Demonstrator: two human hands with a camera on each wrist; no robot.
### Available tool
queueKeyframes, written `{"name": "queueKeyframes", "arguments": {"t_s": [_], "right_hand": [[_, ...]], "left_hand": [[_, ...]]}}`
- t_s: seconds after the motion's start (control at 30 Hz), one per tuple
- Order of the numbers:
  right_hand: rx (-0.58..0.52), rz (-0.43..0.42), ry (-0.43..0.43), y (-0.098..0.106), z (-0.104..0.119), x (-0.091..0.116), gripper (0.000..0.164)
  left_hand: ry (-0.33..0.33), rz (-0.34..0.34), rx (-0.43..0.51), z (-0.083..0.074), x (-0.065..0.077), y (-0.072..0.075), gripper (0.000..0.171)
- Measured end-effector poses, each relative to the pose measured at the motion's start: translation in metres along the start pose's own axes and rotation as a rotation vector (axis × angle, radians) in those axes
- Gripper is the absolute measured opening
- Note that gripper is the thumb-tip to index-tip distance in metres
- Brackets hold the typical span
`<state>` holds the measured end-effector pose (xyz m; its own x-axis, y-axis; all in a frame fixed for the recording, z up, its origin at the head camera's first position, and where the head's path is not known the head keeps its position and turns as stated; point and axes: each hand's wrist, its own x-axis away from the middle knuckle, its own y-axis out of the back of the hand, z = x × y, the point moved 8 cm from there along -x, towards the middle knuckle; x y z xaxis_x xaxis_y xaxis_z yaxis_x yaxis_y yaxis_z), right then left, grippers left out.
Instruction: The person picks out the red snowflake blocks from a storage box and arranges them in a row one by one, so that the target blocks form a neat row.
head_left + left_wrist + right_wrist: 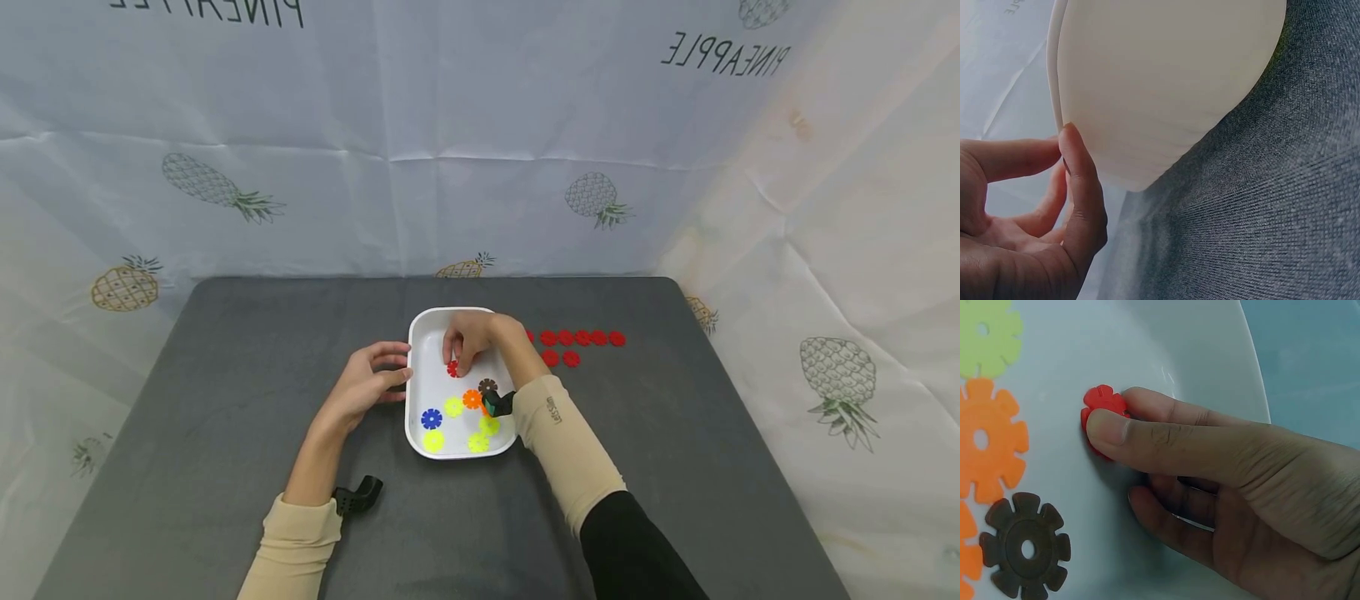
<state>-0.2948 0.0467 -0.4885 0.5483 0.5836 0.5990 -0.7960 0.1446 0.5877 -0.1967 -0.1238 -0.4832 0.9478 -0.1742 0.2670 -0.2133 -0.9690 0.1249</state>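
A white tray (pixel 442 450) lies on the grey table, with flower-shaped plastic discs in it. At its left side my left hand (pixel 367 379) holds the rim between thumb and fingers; the left wrist view shows the fingertips meeting at the edge of the tray wall (pixel 1166 81). Inside the tray's far half, my right hand (pixel 472 333) pinches a red notched disc (pixel 1102 397) between thumb and index finger. Nearer in the tray are a brown disc (pixel 1027 547), an orange disc (pixel 472 399), a blue disc (pixel 431 418) and several yellow discs (pixel 433 441). My right wrist partly hides the tray's right side.
Right of the tray, several red discs (pixel 582 337) lie in two rows on the table (pixel 675 500), partly behind my right forearm. A white curtain (pixel 465 108) printed with pineapples hangs behind the table and along its sides.
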Motion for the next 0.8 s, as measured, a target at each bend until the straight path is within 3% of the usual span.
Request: {"name": "queueKeyframes", "arguments": {"t_s": [0.8], "right_hand": [[0.015, -0.019, 0.062, -0.0002, 0.0012, 0.001, 0.018]], "left_hand": [[0.001, 0.001, 0.0, -0.0014, 0.0012, 0.0013, 0.05]]}}
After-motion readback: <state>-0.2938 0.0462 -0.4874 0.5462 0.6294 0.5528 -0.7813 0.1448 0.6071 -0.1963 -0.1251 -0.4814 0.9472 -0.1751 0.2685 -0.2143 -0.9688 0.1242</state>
